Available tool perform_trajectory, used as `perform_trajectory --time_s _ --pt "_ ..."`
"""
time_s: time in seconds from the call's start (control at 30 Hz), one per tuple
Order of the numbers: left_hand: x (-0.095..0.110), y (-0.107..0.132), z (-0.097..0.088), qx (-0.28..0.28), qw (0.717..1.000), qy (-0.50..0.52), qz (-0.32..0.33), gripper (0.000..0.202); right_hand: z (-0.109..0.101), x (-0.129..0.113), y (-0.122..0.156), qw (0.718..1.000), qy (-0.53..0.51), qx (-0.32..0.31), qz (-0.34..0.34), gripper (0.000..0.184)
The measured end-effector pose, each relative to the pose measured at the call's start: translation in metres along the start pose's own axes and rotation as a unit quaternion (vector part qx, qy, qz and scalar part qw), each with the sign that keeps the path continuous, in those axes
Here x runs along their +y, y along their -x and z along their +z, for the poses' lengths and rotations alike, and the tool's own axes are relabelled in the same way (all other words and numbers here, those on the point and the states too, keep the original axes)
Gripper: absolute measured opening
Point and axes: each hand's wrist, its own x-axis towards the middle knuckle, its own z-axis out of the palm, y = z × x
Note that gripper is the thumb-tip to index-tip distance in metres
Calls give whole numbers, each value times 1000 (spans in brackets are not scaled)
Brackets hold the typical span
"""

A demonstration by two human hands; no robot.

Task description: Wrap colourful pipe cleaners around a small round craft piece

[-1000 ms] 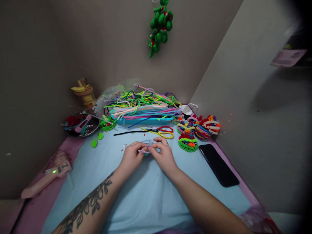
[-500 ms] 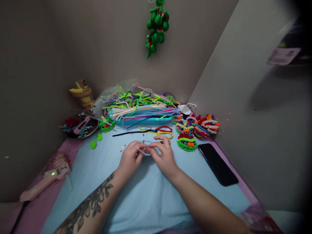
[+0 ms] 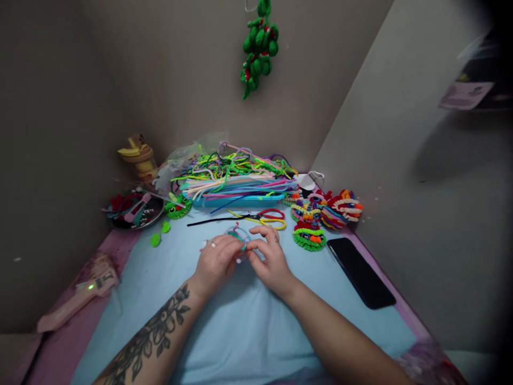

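Pinching a pastel looped piece (image 3: 233,233) over blue cloth (image 3: 240,326).
My left hand (image 3: 215,262) and right hand (image 3: 270,261) hold it, fingertips closed; scissors (image 3: 261,216) border the far side, cloth spreads toward me.

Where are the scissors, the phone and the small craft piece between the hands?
Scissors (image 3: 257,217): head view, near the pivot.
Phone (image 3: 361,274): head view, middle of the dark face.
Craft piece (image 3: 235,234): head view, on its teal upper part.

Left hand (image 3: 217,260) curled; right hand (image 3: 269,260) just beside, pinching.
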Motion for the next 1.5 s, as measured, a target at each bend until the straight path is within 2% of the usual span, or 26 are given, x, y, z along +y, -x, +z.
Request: perform_trajectory --time_s 0.1,0.17,0.2,0.27,0.3,0.33,0.4,0.43,0.47,0.53,0.63,0.73,0.83,0.93,1.03,1.1,1.2,1.27,1.4,1.5 --pt "-2 -2 -2 46 995 27 -89 29 -2 -2 0 1000 6 -16 -23 11" --pt "-5 -4 -2 86 974 63 -202 27 -3 -3 0 999 7 -28 -36 13" --pt "-8 -6 -1 97 955 93 -266 28 -3 -4 1 999 8 -31 -41 14" --pt "-14 -8 1 95 887 196 -407 35 -4 -5 2 998 11 -33 -50 15" --pt "-17 -8 2 89 839 272 -464 40 -4 -6 2 998 14 -31 -55 15" --pt "-19 -9 3 76 779 358 -509 44 -4 -6 2 998 19 -26 -59 14" --pt "-21 -9 2 30 668 503 -547 50 -5 -6 2 997 30 -9 -64 13" --pt "-21 -10 1 5 626 552 -550 50 -5 -6 2 997 36 1 -65 12" --pt "-20 -10 -1 -13 598 585 -547 49 -6 -5 1 997 40 8 -64 12" --pt "-17 -12 -5 -30 577 617 -534 46 -6 -3 0 997 44 8 -58 10" --pt "-14 -13 -9 -22 588 622 -516 48 -5 0 -1 998 37 -22 -41 8" --pt "-14 -13 -8 -10 629 602 -492 50 -4 1 -1 999 25 -41 -16 10" --pt "-13 -12 -5 -1 698 549 -460 47 -4 0 -2 999 -9 -23 33 12" --pt "-11 -10 2 -15 778 473 -413 47 -3 -1 -5 988 -87 29 128 10" --pt "-6 -7 8 -35 845 399 -353 43 1 0 -8 952 -188 44 238 12" --pt "-3 -5 11 -51 876 353 -325 42 3 1 -8 923 -254 40 287 15" --pt "2 -3 12 -63 905 308 -289 42 5 -1 -8 879 -331 40 342 19" --pt "3 -2 12 -58 921 281 -266 42 5 -3 -9 860 -352 38 367 21" --pt "6 -4 10 -65 934 244 -253 48 5 -6 -10 857 -356 32 371 25" --pt "6 -6 7 -90 913 276 -288 61 3 -5 -11 861 -357 25 361 28"
